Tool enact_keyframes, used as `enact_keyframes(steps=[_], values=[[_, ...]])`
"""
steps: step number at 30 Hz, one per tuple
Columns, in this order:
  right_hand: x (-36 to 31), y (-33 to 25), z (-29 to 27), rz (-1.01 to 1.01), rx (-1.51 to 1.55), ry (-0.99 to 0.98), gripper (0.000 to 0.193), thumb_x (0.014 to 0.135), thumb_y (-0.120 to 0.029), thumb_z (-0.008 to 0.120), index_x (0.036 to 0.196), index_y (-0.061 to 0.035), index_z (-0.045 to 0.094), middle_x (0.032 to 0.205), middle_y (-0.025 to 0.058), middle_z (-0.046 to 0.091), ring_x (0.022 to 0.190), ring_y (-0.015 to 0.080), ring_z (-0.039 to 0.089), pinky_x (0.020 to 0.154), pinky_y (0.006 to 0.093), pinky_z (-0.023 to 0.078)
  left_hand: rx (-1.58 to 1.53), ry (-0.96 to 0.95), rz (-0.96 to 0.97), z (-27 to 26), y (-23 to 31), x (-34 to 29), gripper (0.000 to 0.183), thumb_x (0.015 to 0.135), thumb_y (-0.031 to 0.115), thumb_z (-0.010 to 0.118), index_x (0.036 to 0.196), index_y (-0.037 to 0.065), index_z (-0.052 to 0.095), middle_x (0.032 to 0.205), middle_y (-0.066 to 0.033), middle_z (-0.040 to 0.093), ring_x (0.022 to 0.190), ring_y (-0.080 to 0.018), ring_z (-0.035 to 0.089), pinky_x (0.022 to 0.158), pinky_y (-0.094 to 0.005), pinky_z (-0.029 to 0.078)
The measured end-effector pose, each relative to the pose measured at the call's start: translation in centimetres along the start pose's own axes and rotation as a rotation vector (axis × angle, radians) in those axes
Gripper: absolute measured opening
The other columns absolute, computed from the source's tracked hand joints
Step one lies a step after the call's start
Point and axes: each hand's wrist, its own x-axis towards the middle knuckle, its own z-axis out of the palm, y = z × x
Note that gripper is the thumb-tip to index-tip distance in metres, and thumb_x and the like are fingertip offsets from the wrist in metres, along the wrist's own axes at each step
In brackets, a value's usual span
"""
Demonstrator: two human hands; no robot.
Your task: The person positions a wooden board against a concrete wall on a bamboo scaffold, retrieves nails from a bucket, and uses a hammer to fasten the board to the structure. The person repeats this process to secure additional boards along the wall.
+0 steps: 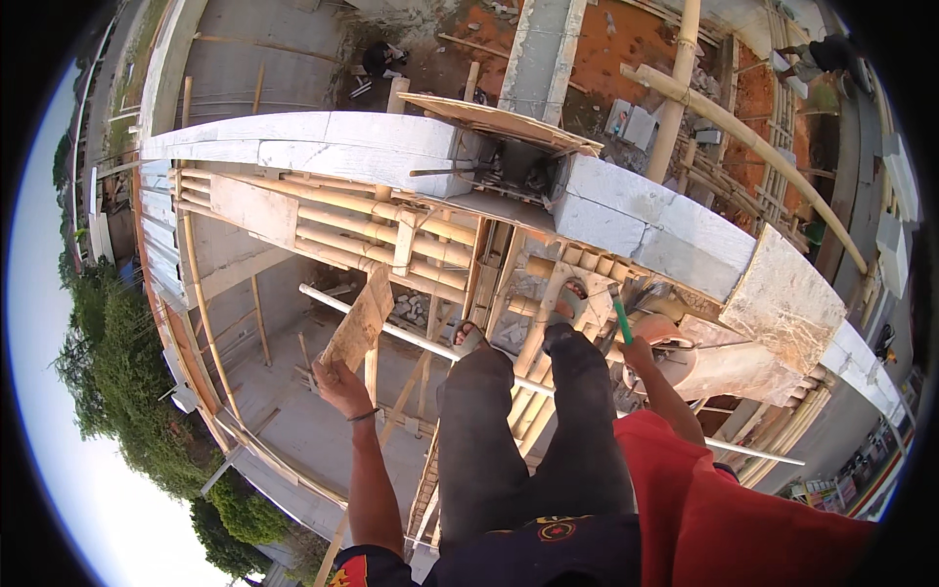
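Observation:
My left hand grips the lower end of a short, rough wooden board, raised at a tilt above the bamboo scaffold. In my right hand is a green-handled hammer, held upright; its head is small and hard to make out. Just right of that hand sits a round tan bucket, its contents unclear. Ahead of both hands runs a wall of pale blocks, split by a gap with rebar and a plywood sheet on its far side.
My sandalled feet stand on bamboo poles and planks, with openings down to a concrete floor. A white pipe crosses below. Plywood leans at the right. Two other people are lower down beyond the wall.

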Motion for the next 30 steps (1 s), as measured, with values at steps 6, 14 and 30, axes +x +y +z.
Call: enact_keyframes(steps=[6, 14, 30], values=[[-0.6, -0.3, 0.5, 0.039, 0.165, 0.03, 0.036, 0.08, -0.026, 0.065, 0.08, 0.0091, 0.059, 0.064, 0.0201, 0.062, 0.055, 0.0292, 0.066, 0.047, 0.0419, 0.051, 0.054, -0.096, 0.175, 0.0, 3.8, 7.6, 0.018, 0.089, 0.009, 0.056, 0.1, -0.006, 0.055, 0.08, -0.024, 0.062, 0.072, -0.0398, 0.063, 0.062, -0.0455, 0.047], [-3.0, -3.2, 4.1, 0.19, 0.752, 0.134, 0.026, 0.089, -0.021, 0.064, 0.097, -0.0004, 0.052, 0.063, 0.0038, 0.049, 0.045, 0.014, 0.047, 0.039, 0.031, 0.04, 0.003, -0.303, 0.449, 4.5, 5.9, 22.5, 0.011, 0.091, 0.006, 0.053, 0.092, -0.005, 0.052, 0.07, -0.0172, 0.055, 0.061, -0.0281, 0.052, 0.058, -0.039, 0.043], [-28.5, -25.8, 27.6, 0.616, 1.334, 0.763, 0.027, 0.092, -0.021, 0.06, 0.107, 0.0001, 0.052, 0.066, 0.003, 0.05, 0.047, 0.011, 0.048, 0.04, 0.0286, 0.039, -0.538, -1.108, 0.554, 34.9, -2.8, 44.5, 0.029, 0.099, 0.027, 0.051, 0.085, 0.002, 0.052, 0.078, -0.002, 0.055, 0.074, -0.0106, 0.049, 0.068, -0.0285, 0.045]])
